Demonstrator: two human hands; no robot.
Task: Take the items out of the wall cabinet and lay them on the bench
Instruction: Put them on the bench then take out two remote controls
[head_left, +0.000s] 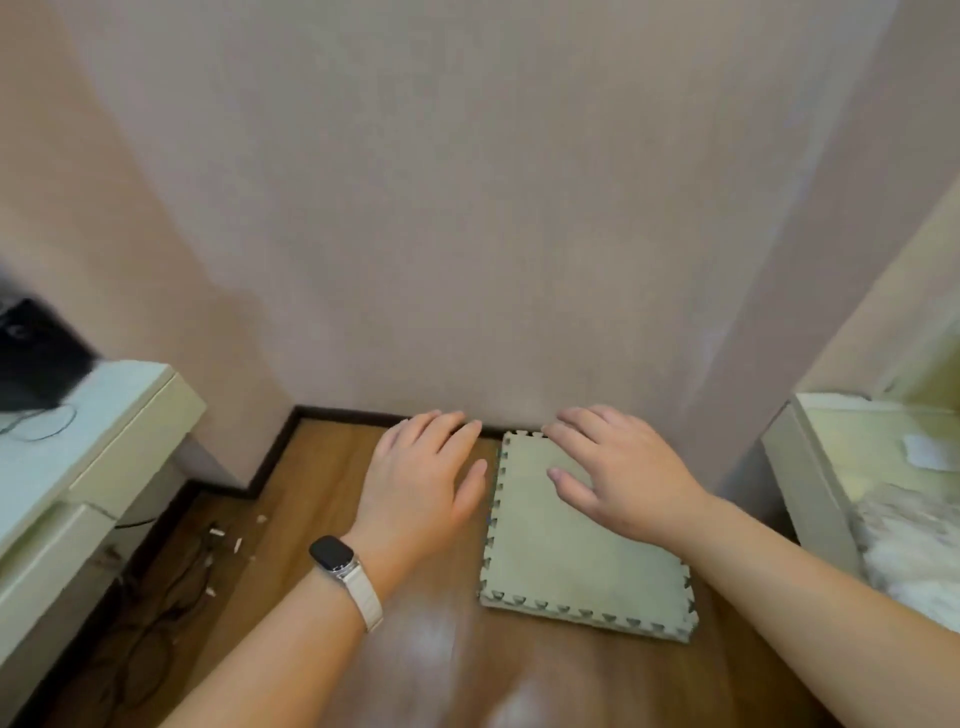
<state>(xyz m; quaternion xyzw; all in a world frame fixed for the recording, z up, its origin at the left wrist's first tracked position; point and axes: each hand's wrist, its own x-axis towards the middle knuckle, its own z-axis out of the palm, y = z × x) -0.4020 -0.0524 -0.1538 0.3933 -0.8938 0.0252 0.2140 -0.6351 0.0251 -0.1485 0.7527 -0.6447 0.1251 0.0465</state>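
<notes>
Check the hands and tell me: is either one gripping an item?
No, the left hand and the right hand both have straight, spread fingers with nothing in them.

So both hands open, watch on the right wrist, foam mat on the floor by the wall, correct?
One slip: the watch is on the left wrist, not the right, as the head view shows. The rest holds: left hand and right hand are both open, and the foam mat lies on the floor by the wall.
</notes>
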